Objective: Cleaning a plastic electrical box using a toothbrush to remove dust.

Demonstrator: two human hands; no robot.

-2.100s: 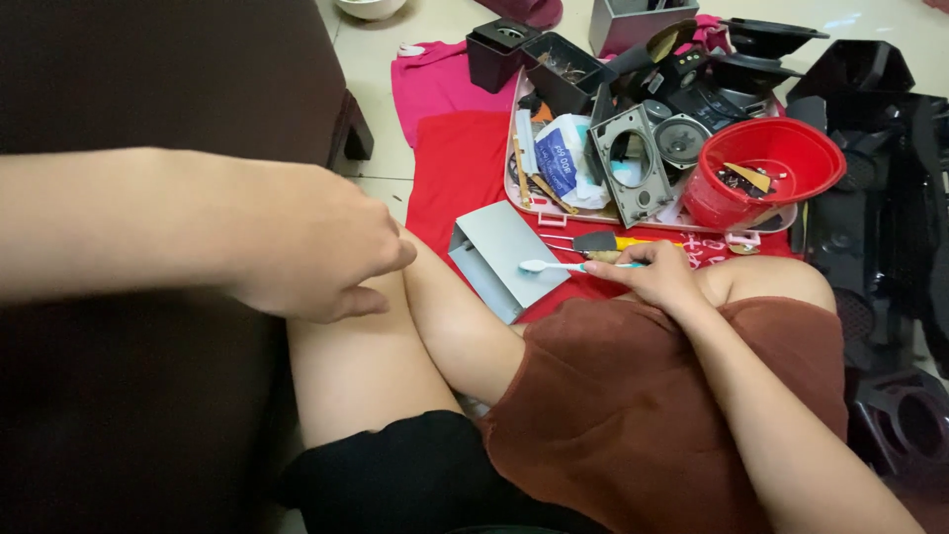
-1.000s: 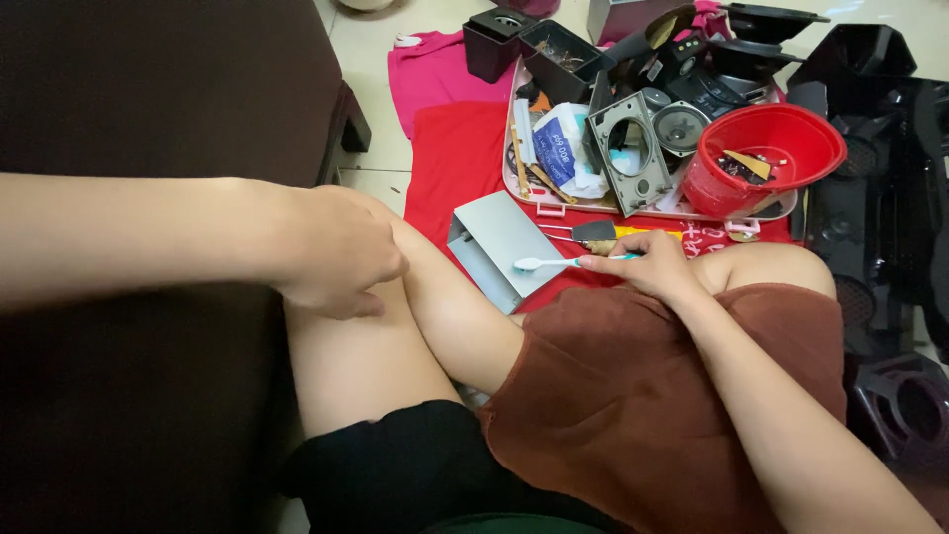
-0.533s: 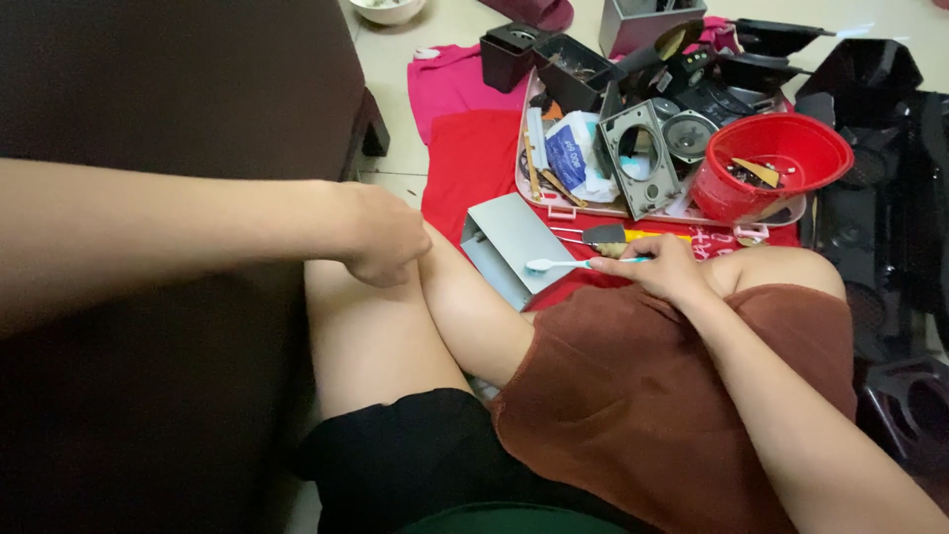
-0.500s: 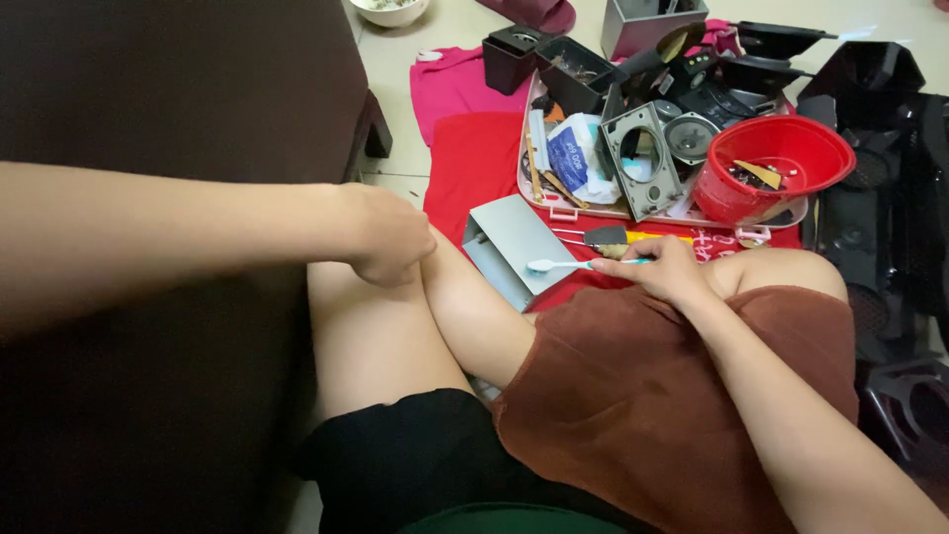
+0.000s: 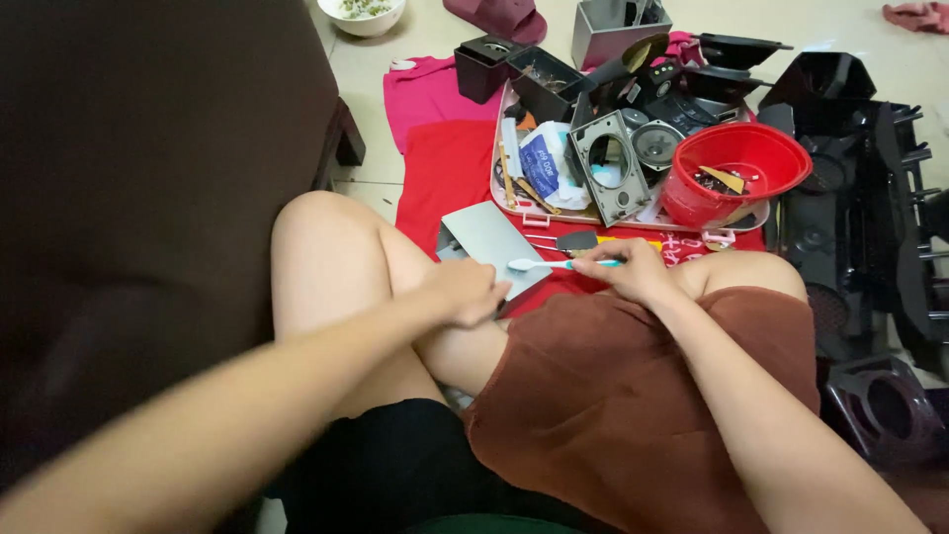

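Observation:
I sit cross-legged on the floor with a brown cloth [image 5: 643,396] over my right thigh. My right hand [image 5: 633,272] holds a white and teal toothbrush [image 5: 554,264] by its handle, bristle end pointing left. My left hand [image 5: 465,290] rests on my shin, its fingers at the near edge of a grey metal plate [image 5: 489,242] that lies on the red cloth [image 5: 445,173]. Whether the left hand grips the plate I cannot tell.
A pink tray [image 5: 529,210] holds a grey speaker frame [image 5: 608,163], a speaker cone [image 5: 662,143], a red bowl [image 5: 736,173] and packets. Black plastic housings [image 5: 860,188] lie at the right, a dark sofa [image 5: 148,198] at the left, a grey box [image 5: 613,25] beyond.
My left hand has moved from my left knee rightward and down across the leg to the grey plate. The right hand keeps the toothbrush in place.

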